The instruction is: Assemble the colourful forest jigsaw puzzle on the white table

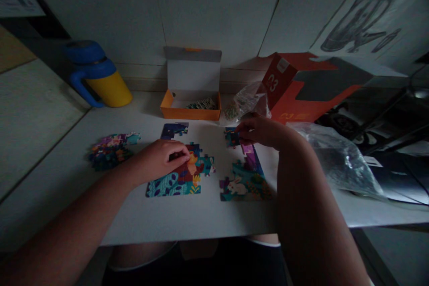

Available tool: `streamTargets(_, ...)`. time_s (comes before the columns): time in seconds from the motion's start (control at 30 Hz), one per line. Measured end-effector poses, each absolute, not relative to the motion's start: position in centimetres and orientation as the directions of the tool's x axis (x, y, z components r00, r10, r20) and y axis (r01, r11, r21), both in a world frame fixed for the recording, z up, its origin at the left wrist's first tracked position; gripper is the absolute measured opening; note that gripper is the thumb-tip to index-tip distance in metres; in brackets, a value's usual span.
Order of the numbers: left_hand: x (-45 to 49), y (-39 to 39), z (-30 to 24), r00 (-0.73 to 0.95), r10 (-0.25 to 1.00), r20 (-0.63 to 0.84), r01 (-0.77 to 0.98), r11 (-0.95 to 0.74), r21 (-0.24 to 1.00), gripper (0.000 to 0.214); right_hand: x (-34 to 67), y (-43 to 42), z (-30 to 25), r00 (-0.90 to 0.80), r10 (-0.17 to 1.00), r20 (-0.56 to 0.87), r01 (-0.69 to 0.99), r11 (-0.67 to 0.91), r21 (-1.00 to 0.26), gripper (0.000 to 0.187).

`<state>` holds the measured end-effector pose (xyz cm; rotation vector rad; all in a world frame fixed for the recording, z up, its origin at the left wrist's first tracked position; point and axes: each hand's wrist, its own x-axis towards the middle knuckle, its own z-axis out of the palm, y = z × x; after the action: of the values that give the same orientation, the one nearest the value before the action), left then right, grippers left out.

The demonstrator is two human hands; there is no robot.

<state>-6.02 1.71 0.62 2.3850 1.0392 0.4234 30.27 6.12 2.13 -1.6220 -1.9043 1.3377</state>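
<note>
My left hand [164, 159] is over the left puzzle section [174, 184], with thumb and forefinger pinched together beside an orange animal; whatever may be between the fingertips is hidden. My right hand [259, 130] bends over the top of the right puzzle section [250, 181], fingers closed at the edge of a dark blue puzzle piece [231, 137]. That right section shows a white rabbit low down and a purple strip up its side. A small dark joined part [170, 131] lies just beyond my left hand. A gap of bare table separates the two sections.
Loose puzzle pieces [112, 152] are heaped at the left. An orange box [191, 113] with its lid up holds more pieces at the back. Around them are a yellow-blue jug [107, 85], a clear bag [246, 103], a red box [291, 85] and plastic wrapping [338, 161].
</note>
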Motion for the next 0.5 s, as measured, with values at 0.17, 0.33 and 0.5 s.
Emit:
streamTargets(0.17,-6.06,1.75,0.48,0.661,0.745,0.087,0.589,-0.588,0.555,0.02,29.87,6.3,2.49,-0.316,0.908,-0.276,0.72,0.04,-0.693,0.018)
streamTargets(0.33,-6.05,1.73,0.53,0.668,0.741,0.073,0.599,-0.593,0.538,0.023,29.25,6.31,2.65,-0.365,0.908,-0.205,0.78,0.178,-0.6,0.027)
streamTargets(0.5,-6.18,1.74,0.45,0.67,0.74,0.062,0.606,-0.593,0.53,0.024,30.16,6.48,2.38,-0.338,0.931,-0.135,0.718,0.162,-0.677,0.025)
